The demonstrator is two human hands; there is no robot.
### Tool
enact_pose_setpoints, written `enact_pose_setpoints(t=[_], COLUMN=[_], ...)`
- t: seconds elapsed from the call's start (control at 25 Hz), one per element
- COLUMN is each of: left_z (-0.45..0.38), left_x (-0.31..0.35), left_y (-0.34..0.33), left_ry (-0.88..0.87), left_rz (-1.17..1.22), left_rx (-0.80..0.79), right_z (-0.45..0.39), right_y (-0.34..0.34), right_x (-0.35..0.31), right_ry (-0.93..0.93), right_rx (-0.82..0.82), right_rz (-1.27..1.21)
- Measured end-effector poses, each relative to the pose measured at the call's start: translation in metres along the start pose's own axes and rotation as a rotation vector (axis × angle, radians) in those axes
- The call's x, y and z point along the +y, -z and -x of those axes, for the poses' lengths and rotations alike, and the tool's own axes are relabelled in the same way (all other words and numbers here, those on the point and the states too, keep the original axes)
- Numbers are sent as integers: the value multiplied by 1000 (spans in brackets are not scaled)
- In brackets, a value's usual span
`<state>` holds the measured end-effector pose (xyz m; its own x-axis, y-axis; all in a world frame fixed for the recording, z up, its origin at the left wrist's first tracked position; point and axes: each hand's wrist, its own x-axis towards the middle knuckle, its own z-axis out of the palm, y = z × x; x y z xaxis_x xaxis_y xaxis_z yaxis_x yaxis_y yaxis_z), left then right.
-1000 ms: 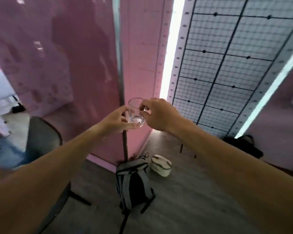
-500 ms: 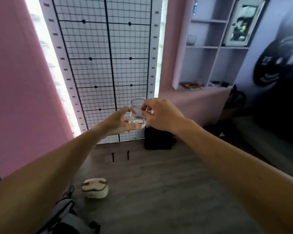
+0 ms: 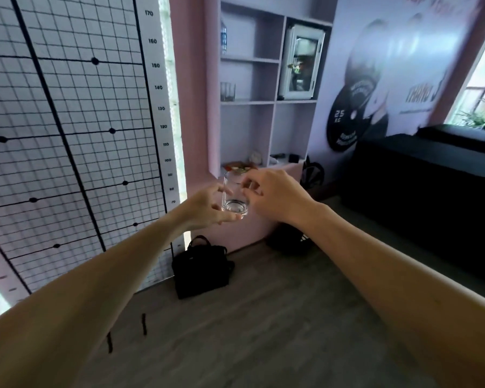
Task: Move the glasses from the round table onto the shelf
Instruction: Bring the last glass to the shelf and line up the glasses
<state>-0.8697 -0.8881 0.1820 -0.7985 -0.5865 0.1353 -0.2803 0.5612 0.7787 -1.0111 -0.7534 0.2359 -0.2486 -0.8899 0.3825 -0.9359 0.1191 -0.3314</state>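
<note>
Two hands clasp glass [image 3: 233,196] | left hand [image 3: 207,210] | right hand [image 3: 275,196] | upright

A clear, empty, thick-based glass [image 3: 233,196] is held upright in mid-air between both hands, while another glass [image 3: 227,91] already stands on a middle board of the lilac shelf [image 3: 275,102].
</note>
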Motion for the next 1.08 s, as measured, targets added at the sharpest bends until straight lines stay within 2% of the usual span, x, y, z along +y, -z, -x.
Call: enact_pose_setpoints(t=[0.28,0.6,0.84,1.08], left_z=[-127,-278,-407,-499], left_x=[-14,-24,-14,-31], left_y=[-5,-39,-63,-60], left_ry=[-33,-34,-71,-19], left_rz=[-8,-20,7,15], left_rx=[-28,-12,54,98], right_z=[-83,-181,-276,-362], right_y=[-3,-17,5,-8], right_x=[79,206,304,363], right_ry=[-42,-29,18,54], right_rx=[35,27,12,-17], right_rz=[20,-21,-19,-72])
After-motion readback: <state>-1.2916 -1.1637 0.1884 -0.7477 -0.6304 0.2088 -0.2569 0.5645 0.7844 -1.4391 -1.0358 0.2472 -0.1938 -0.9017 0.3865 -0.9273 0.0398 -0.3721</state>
